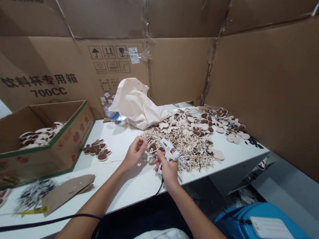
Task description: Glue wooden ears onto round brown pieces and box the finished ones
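My right hand (168, 172) is wrapped round a white glue gun (169, 151) with a black cord running down over the table edge. To its left, my left hand (135, 153) has its fingers curled together near the table; anything between them is too small to make out. A brown felt piece with a small white label (153, 148) lies between the hands, close to my right fingers. Behind and right of it spreads a heap of cream cord loops (190, 151). Brown and cream felt shapes (197, 125) are piled beyond the cords.
A cardboard box (78, 136) of felt pieces stands at the left, with a small brown felt stack (98, 149) beside it. A cream cloth bag (134, 104) and plastic bottle (113, 116) are behind. Tall cardboard walls (178, 67) enclose the table. A blue stool (264, 217) stands right.
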Tool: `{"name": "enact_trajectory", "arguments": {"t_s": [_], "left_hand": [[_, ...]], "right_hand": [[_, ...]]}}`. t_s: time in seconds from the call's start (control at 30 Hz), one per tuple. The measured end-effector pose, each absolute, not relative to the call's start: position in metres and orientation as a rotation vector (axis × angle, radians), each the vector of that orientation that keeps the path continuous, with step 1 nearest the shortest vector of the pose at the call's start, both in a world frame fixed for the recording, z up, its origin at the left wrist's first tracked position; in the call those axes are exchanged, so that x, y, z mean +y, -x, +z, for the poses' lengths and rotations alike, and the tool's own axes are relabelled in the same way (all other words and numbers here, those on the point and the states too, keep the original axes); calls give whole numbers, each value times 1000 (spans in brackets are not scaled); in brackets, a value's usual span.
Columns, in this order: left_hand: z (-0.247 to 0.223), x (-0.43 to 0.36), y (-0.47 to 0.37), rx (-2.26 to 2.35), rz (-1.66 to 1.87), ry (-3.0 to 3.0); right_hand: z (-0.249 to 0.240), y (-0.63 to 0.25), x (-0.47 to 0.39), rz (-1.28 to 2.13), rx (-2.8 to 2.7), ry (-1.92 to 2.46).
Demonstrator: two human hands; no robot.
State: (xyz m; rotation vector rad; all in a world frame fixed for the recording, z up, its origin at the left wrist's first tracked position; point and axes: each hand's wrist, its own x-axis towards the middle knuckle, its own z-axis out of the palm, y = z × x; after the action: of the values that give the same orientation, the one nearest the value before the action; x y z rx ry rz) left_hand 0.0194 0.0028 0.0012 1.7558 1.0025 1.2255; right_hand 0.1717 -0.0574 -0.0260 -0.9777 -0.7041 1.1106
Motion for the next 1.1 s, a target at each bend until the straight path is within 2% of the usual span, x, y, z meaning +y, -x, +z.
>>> {"name": "enact_trajectory", "arguments": {"t_s": [0.2,0.57,0.77,1.1], "left_hand": [[0,-2,-20,1046,958,-2007],[4,-2,-23,1064,974,-2022],[2,-3,-22,1026,986,-1845],[8,-6,-24,1026,949,-1948]], "right_hand": [[-26,-172,-57,1113,-731,990],[-25,-172,-56,1136,-737,980],[-26,-172,-57,1137,-746,980],[-28,-172,-56,1133,-747,975]]}}
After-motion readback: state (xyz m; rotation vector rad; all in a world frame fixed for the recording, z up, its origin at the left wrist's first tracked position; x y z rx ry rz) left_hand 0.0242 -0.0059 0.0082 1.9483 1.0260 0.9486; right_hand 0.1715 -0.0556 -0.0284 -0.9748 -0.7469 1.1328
